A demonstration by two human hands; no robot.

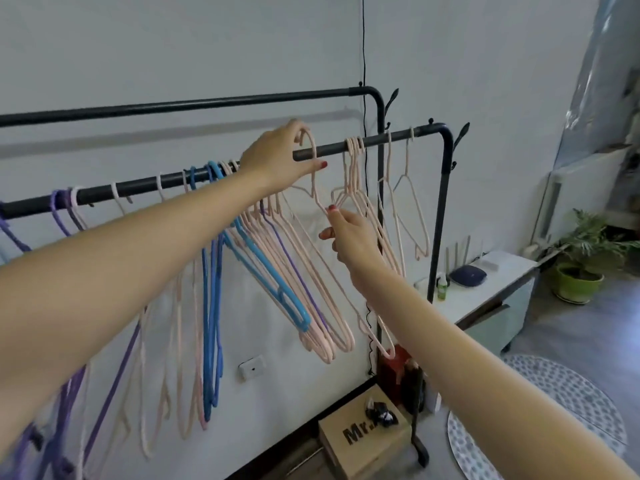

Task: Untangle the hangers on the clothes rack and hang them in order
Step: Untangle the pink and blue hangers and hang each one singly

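Note:
A black clothes rack has a near rail (374, 142) carrying several hangers. My left hand (280, 155) holds the hook of a pink hanger (313, 188) at the rail, thumb under the bar. My right hand (348, 233) pinches that hanger's shoulder just below. To the left hangs a tangled bunch of pink, blue (266, 268) and purple hangers (294, 271). To the right a small group of pink hangers (356, 168) and two single pink ones (414, 202) hang on the rail. Further left, purple, pink and blue hangers (209, 306) hang behind my left forearm.
A second, higher rail (194, 105) runs behind. On the floor below stand a cardboard box (360, 441) and a red object (398, 368). A white low cabinet (491, 292) with a green bottle (442, 287), a potted plant (581, 261) and a round patterned rug (568, 393) lie to the right.

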